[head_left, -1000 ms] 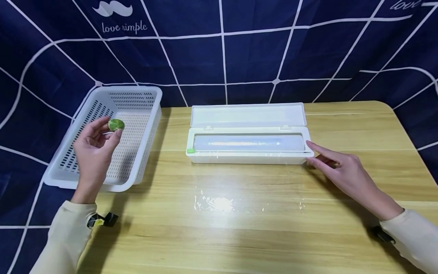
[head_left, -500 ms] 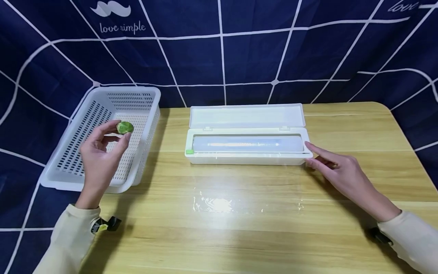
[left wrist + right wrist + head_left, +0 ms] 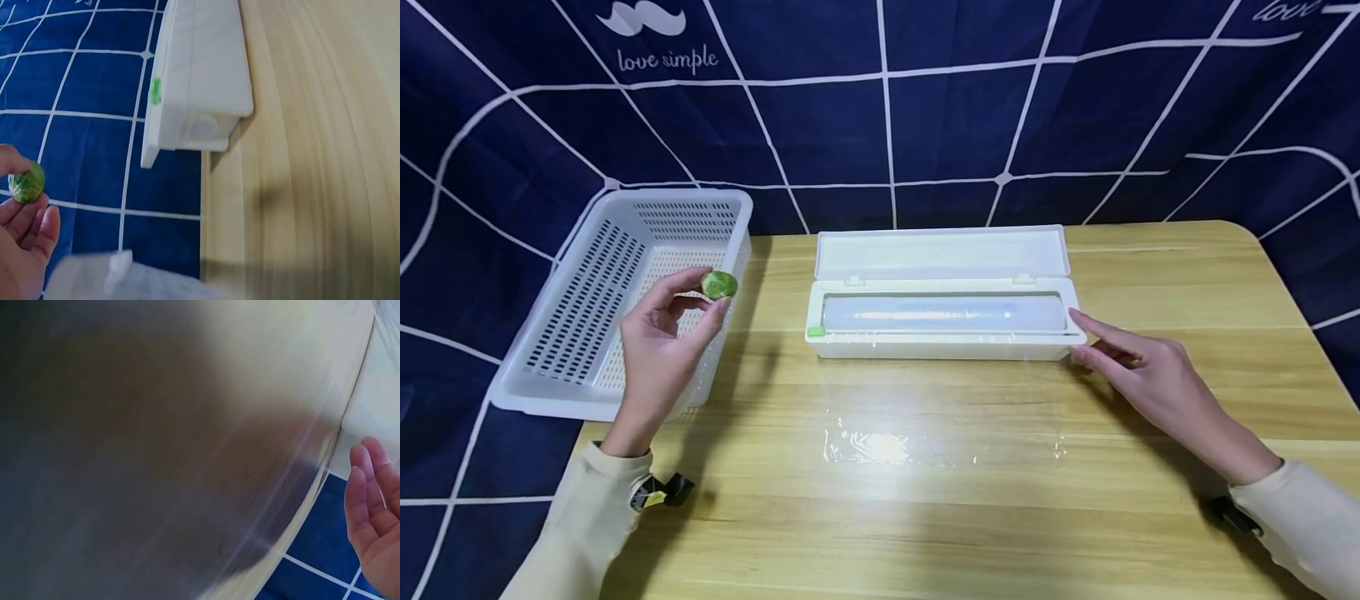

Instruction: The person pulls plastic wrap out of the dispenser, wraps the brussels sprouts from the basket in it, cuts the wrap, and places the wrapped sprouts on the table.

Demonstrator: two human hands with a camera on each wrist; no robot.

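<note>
Table [image 3: 1187, 292]: light wood, grain running left to right, far right corner rounded. Cloth [image 3: 955, 125]: dark blue with white grid lines; hangs beyond the far edge and along the left and right sides. Far left: 1 white moustache [image 3: 642, 18] above "love simple" [image 3: 667, 60]. Far right: "love" [image 3: 1288, 10]. Light: soft sheen on the table.

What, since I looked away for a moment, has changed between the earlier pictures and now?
The left grip carried the green vegetable rightward, from over the inside of the white basket to its right rim, as the head view shows. Nothing was let go. The right grip, open white box and clear film stayed put.
</note>
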